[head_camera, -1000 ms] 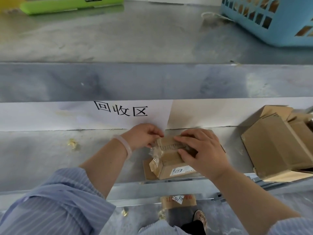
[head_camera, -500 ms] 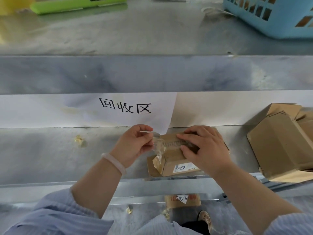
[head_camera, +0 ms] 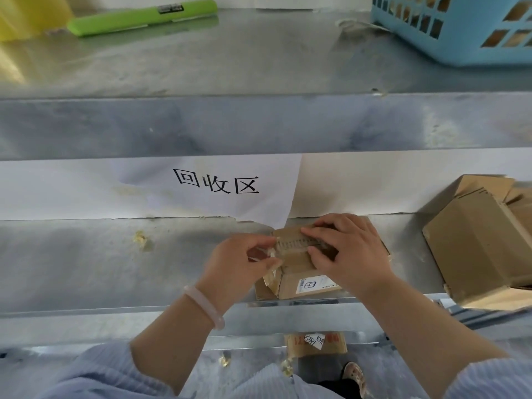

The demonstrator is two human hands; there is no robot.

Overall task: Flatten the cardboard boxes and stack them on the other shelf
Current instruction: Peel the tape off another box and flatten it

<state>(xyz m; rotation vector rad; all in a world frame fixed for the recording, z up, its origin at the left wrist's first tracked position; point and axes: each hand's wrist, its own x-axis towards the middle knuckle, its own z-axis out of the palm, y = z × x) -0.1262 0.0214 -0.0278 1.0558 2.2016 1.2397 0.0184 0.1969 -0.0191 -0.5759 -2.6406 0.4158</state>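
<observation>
A small taped cardboard box [head_camera: 299,279] with a white label stands near the front edge of the metal shelf [head_camera: 86,266]. My left hand [head_camera: 239,263] pinches a strip of clear tape [head_camera: 266,254] at the box's left top edge. Over the box top lies my right hand [head_camera: 345,249], fingers curled and holding it down. Part of the box is hidden under both hands.
Larger open cardboard boxes [head_camera: 478,243] lie at the right of the shelf. A white paper sign [head_camera: 216,185] hangs behind. The shelf above holds a blue basket [head_camera: 460,27] and a green bar [head_camera: 141,15]. A flat cardboard piece [head_camera: 315,344] lies below.
My left hand has drawn back from the box's left side toward me, pulling the tape strip off. The right hand stays on top of the box.
</observation>
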